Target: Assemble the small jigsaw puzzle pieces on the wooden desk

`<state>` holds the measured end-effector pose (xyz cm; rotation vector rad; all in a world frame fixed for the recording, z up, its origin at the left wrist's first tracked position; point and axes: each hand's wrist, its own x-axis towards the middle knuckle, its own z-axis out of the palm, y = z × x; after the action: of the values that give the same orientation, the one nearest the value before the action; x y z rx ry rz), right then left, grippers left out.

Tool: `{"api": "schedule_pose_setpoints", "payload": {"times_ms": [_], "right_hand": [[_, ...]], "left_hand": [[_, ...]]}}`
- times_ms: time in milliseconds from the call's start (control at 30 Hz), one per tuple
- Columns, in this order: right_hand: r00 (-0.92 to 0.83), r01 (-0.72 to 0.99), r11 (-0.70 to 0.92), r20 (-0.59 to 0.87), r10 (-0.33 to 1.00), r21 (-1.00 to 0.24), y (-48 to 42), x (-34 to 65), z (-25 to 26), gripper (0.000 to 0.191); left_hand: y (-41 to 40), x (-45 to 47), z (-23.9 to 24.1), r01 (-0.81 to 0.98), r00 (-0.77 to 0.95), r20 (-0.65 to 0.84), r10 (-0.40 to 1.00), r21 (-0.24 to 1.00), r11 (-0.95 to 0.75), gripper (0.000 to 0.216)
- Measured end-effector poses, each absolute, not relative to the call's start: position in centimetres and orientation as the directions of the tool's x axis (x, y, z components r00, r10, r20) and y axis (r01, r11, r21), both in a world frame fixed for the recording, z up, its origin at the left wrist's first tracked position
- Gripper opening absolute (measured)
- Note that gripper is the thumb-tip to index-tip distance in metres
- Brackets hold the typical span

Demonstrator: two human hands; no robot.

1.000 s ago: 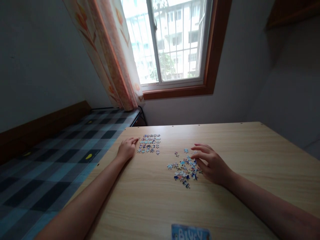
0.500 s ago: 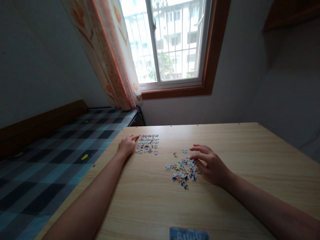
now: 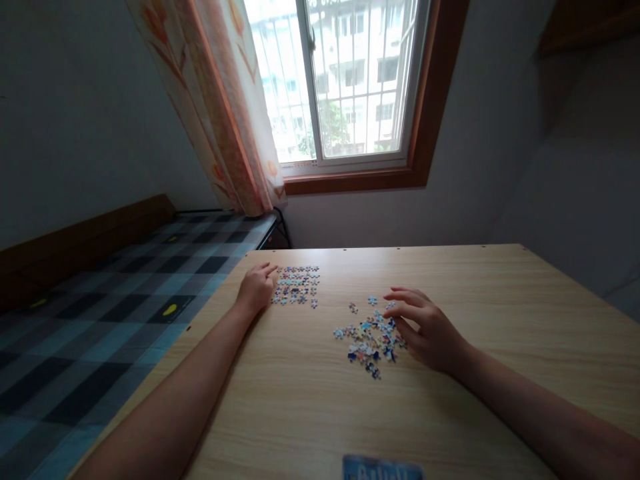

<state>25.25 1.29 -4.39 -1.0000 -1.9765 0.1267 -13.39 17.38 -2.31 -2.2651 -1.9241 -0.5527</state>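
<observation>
While right hand [image 3: 427, 329] hangs over right edge of loose puzzle pile [image 3: 367, 350], fingers loosely spread, we see no piece pinched; contact with pile cannot be told. Left hand [image 3: 257, 288] rests on counter [image 3: 280, 400] just left of puzzle rows [image 3: 295, 282], index finger extended toward their far-left corner; whether fingertips pinch piece, we cannot tell. Pile lies nearer and right of rows. For sound handling, we advise lifting pieces singly by edges, light pinch, no dragging; left fingers clear of rows.
</observation>
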Motion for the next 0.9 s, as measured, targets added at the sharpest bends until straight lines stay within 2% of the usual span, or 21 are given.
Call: {"api": "schedule_pose_setpoints", "payload": {"times_ms": [100,267,433,667,900], "right_hand": [[-0.271,0.592,0.672,0.674,0.687,-0.446,1.2,25.2,-4.3,0.022],[-0.273,0.590,0.672,0.673,0.687,-0.447,1.3,25.2,-4.3,0.023],[-0.281,0.596,0.673,0.671,0.686,-0.438,1.4,25.3,-4.4,0.020],[-0.285,0.592,0.678,0.673,0.682,-0.436,1.4,25.3,-4.4,0.021],[-0.280,0.585,0.675,0.669,0.689,-0.450,1.5,25.3,-4.6,0.022]], "left_hand": [[15.6,-11.7,-0.6,0.963,0.201,0.366,0.909,0.096,-0.251,0.045],[12.2,-7.9,2.1,0.909,0.398,0.287,0.871,0.005,-0.417,0.030],[11.0,-6.4,2.2,0.813,0.581,0.147,0.800,-0.059,-0.579,0.025],[11.0,-6.4,1.3,0.806,0.592,0.082,0.802,-0.044,-0.590,0.023],[11.1,-6.4,1.1,0.807,0.590,0.114,0.799,-0.058,-0.588,0.020]]}}
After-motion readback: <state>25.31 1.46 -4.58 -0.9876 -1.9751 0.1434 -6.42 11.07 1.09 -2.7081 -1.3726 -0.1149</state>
